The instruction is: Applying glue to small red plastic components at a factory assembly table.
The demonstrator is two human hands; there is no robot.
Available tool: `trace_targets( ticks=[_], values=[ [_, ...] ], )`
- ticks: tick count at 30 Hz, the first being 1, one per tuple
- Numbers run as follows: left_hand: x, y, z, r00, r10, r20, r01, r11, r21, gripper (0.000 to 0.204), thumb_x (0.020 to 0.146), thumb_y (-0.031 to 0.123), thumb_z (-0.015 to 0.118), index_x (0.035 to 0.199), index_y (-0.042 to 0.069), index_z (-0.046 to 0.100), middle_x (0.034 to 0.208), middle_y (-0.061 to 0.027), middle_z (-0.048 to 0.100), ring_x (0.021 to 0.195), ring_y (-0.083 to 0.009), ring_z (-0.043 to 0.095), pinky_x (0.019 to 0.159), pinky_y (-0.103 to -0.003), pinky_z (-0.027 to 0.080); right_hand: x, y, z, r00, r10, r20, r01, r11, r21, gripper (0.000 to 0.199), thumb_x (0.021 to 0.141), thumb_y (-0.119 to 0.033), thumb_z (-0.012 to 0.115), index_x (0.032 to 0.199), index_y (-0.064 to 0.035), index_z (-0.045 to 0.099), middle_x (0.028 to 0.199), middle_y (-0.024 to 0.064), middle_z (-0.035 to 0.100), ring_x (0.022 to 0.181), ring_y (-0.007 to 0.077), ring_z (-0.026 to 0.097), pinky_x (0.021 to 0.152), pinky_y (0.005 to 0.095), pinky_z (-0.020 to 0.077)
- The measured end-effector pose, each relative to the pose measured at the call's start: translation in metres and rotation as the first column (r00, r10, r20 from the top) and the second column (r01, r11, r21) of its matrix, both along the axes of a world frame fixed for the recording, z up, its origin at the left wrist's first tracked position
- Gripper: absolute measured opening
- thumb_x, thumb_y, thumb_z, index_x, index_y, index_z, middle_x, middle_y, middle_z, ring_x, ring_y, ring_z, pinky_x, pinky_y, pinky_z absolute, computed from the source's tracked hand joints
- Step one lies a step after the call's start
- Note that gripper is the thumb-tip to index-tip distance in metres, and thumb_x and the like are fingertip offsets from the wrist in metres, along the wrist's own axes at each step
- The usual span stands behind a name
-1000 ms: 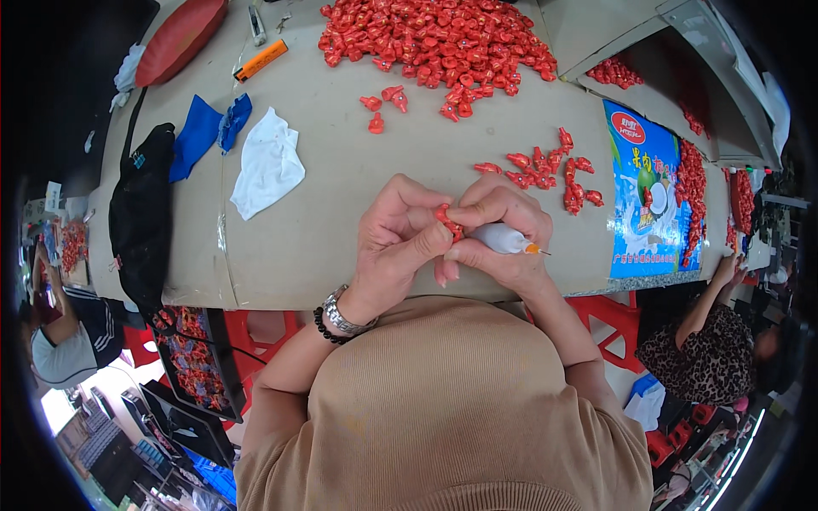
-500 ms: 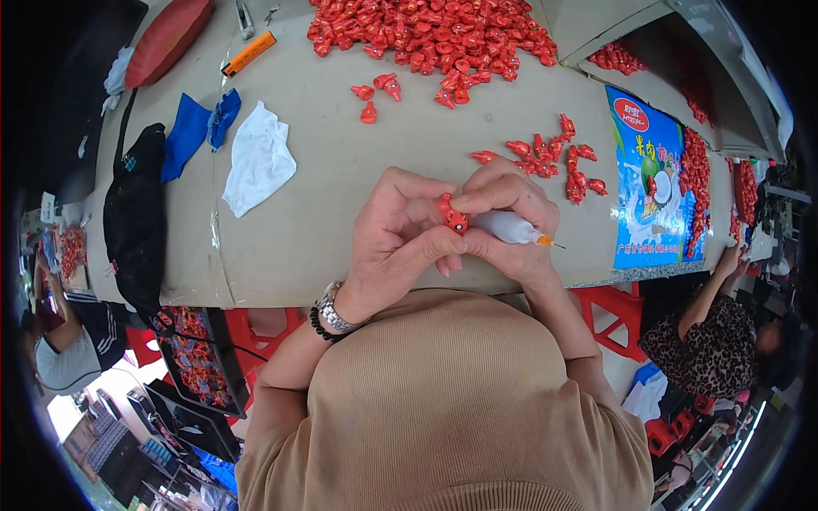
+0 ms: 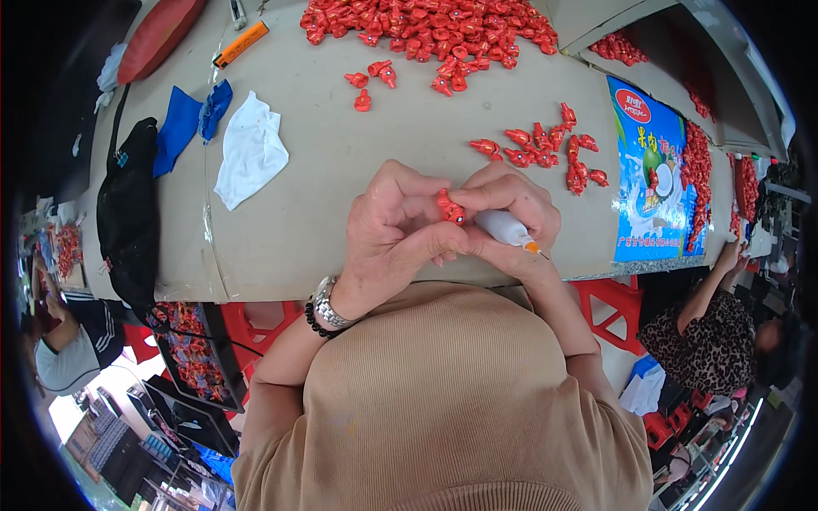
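Observation:
Close in front of my body, my left hand [image 3: 396,223] pinches a small red plastic figure piece [image 3: 450,208] with dark and white spots between thumb and fingers. My right hand [image 3: 517,204] is closed around a white squeeze bottle [image 3: 503,227], whose orange needle tip [image 3: 535,249] points away from the piece, to the lower right. The right thumb and forefinger also reach the red piece's side; whether they grip it is hard to see. To the right of my hands lies a loose group of similar red pieces [image 3: 538,143].
A big heap of red pieces [image 3: 426,25] covers the far table. A few pieces [image 3: 364,100] lie apart from it. White cloth [image 3: 250,153], blue cloth [image 3: 176,128], a black bag [image 3: 128,213] and an orange box cutter [image 3: 241,45] lie left. A blue printed sheet [image 3: 648,204] lies right.
The red piece has turned in my fingers, with its spotted side now facing more to the right. My hands stay close together, and the table has shifted slightly in view.

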State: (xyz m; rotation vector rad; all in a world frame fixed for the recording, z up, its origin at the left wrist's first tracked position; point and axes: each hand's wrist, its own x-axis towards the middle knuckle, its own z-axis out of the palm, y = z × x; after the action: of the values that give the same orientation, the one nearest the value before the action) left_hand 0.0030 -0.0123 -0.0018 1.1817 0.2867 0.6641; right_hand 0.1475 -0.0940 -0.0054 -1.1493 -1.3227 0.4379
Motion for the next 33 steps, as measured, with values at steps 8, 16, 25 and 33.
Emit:
trace_targets(
  ticks=[8, 16, 25, 33],
  values=[
    [0.003, 0.004, 0.000, 0.997, -0.032, -0.069, 0.028, 0.998, -0.054, 0.042, 0.082, 0.006, 0.070, 0.115, 0.000, 0.043, 0.068, -0.0039, 0.061, 0.055, -0.0042, 0.054, 0.048, -0.018, 0.042, 0.006, -0.006, 0.007, 0.993, -0.059, 0.103, 0.067, 0.995, -0.073, 0.039, 0.060, -0.008, 0.084, 0.094, -0.0018, 0.066, 0.077, 0.0057, 0.062, 0.067, 0.0167, 0.058, 0.056, 0.0273, 0.0477],
    [-0.030, 0.045, 0.006, 0.892, 0.290, -0.348, -0.248, 0.955, 0.161, 0.021, 0.089, 0.013, 0.063, 0.103, 0.000, 0.055, 0.061, 0.0060, 0.048, 0.048, 0.0001, 0.037, 0.044, -0.017, 0.028, 0.040, -0.040, 0.004, 0.853, -0.269, 0.447, 0.443, 0.825, -0.350, 0.042, 0.058, 0.000, 0.079, 0.098, -0.0045, 0.068, 0.072, 0.0027, 0.054, 0.064, 0.0131, 0.051, 0.057, 0.0262, 0.0406],
    [-0.075, 0.044, -0.010, 0.757, 0.339, -0.558, -0.050, 0.882, 0.468, 0.025, 0.076, 0.014, 0.075, 0.093, 0.002, 0.060, 0.069, 0.0035, 0.055, 0.058, -0.0045, 0.045, 0.048, -0.020, 0.036, 0.049, -0.053, 0.010, 0.755, -0.274, 0.596, 0.586, 0.689, -0.425, 0.045, 0.059, 0.007, 0.076, 0.101, -0.0056, 0.067, 0.072, 0.0045, 0.050, 0.063, 0.0152, 0.049, 0.059, 0.0302, 0.0443],
    [-0.055, 0.023, -0.013, 0.782, 0.453, -0.429, 0.201, 0.468, 0.861, 0.030, 0.069, 0.014, 0.076, 0.095, 0.007, 0.062, 0.086, -0.0075, 0.057, 0.077, -0.0256, 0.054, 0.063, -0.034, 0.047, 0.047, -0.042, 0.020, 0.790, -0.341, 0.510, 0.554, 0.753, -0.354, 0.043, 0.059, 0.009, 0.074, 0.099, -0.0056, 0.068, 0.069, 0.0038, 0.049, 0.061, 0.0129, 0.048, 0.056, 0.0287, 0.0426]
  ],
)
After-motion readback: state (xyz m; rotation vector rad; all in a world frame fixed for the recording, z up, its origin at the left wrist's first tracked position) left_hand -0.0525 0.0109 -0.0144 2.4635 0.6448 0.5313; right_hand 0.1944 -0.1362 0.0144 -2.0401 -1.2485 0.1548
